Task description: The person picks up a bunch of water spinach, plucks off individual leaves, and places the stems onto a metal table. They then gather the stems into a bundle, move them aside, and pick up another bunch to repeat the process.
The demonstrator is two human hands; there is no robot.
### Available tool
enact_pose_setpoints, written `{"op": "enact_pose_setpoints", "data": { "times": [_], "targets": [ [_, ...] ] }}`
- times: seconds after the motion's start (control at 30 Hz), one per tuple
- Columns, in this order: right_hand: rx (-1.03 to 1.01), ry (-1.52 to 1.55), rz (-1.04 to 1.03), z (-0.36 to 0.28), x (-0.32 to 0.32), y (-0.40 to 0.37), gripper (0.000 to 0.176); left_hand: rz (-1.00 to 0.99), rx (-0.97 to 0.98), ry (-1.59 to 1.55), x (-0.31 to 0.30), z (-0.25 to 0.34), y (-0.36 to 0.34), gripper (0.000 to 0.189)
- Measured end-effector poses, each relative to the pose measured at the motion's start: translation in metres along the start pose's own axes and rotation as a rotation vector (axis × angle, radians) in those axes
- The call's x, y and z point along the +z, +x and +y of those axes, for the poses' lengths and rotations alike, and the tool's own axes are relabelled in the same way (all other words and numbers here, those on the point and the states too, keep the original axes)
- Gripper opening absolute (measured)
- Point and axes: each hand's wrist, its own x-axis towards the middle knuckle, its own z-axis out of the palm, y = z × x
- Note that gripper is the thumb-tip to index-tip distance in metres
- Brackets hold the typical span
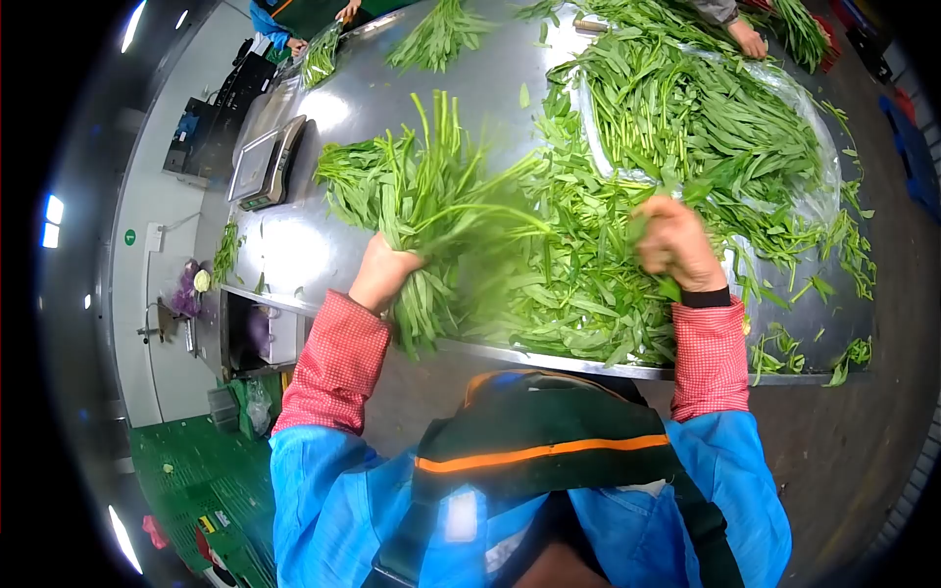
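Observation:
My left hand [384, 272] is closed around a thick bunch of water spinach [431, 196], leafy ends hanging below the fist and pale green stems pointing up. Some stems on the bunch's right side are blurred by motion. Over the loose water spinach pile [588, 284] is my right hand [678, 243], fingers curled, with a few green leaves showing at the fingers and beneath the palm. Motion blur softens that hand. Behind it, a clear plastic bag [828, 167] lies spread open under a large heap of water spinach [686, 108].
A digital scale [267, 165] stands on the metal table [510, 73] at left. Another bunch [438, 34] lies at the far side. One co-worker's hand [748, 37] touches the heap; another person's hands [297, 45] are near a bagged bunch [321, 59]. Green pallets [186, 470] lie lower left.

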Motion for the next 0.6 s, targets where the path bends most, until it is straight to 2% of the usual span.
{"op": "enact_pose_setpoints", "data": {
  "times": [0.03,0.07,0.1,0.17,0.27,0.3,0.37,0.47,0.57,0.6],
  "targets": [
    [0.184,-0.421,0.063,0.001,0.013,0.003,0.03,0.005,-0.015,-0.041,0.002,0.002,0.0,0.03],
    [-0.153,-1.297,0.002,0.013,0.027,0.005,0.048,0.01,-0.029,-0.082,0.005,0.007,0.0,0.029],
    [0.263,-1.705,-0.021,0.014,0.033,-0.002,0.053,0.015,-0.047,-0.121,0.008,0.011,-0.001,0.028],
    [-0.151,-1.529,0.131,0.022,0.041,0.001,0.057,-0.03,-0.022,-0.096,0.009,0.017,-0.001,0.03],
    [-0.037,-0.818,0.009,0.015,0.07,0.017,0.064,-0.057,-0.033,-0.074,0.014,0.016,-0.001,0.031],
    [-0.03,-0.671,-0.011,0.017,0.08,0.02,0.065,-0.064,-0.04,-0.071,0.016,0.016,0.001,0.032],
    [-0.094,-0.289,-0.1,0.025,0.098,0.032,0.059,-0.099,0.0,-0.048,0.022,0.018,0.001,0.033],
    [-0.144,0.25,-0.095,0.031,0.126,0.037,0.046,-0.107,0.028,-0.046,0.036,0.021,-0.001,0.035],
    [0.159,0.209,-0.135,0.045,0.127,0.048,0.037,-0.131,0.03,-0.05,0.042,0.013,0.001,0.037],
    [0.187,0.058,-0.085,0.045,0.123,0.044,0.033,-0.128,0.013,-0.027,0.041,0.011,0.001,0.038]
  ]
}}
